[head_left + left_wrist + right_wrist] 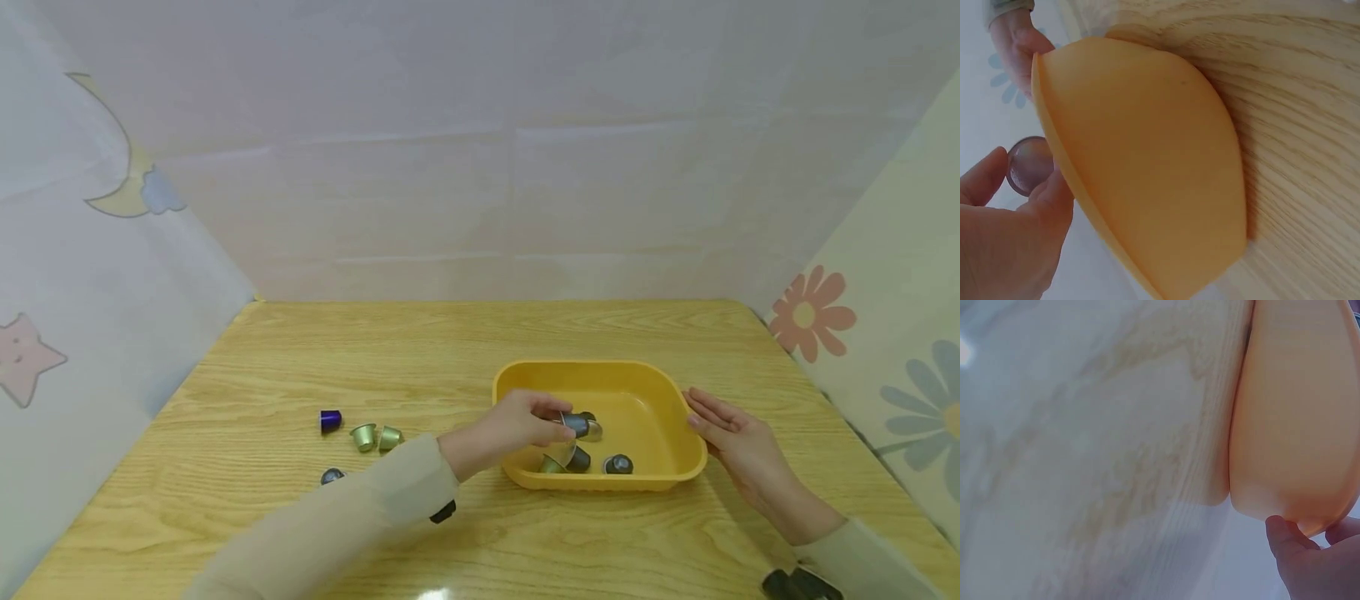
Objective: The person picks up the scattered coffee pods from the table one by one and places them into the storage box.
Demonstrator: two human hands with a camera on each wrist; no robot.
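My left hand [517,425] reaches over the yellow basin [660,479] and pinches a dark grey coffee capsule [575,425] between thumb and fingers. In the left wrist view the round lid of that capsule [1027,165] shows beside the basin's rim. Below the hand, several capsules lie inside the basin, among them a dark capsule [618,464] near the front wall and a green capsule [552,466] at the left. My right hand [742,450] has its fairly straight fingers against the basin's right end; its fingertips [1277,525] touch the outer wall in the right wrist view.
Left of the basin, a dark blue capsule [330,421], two green capsules [363,437] and a dark capsule [332,475] lie on the wooden table [420,333]. The last is partly behind my left sleeve [360,508]. Printed cloth walls enclose the table's back and sides.
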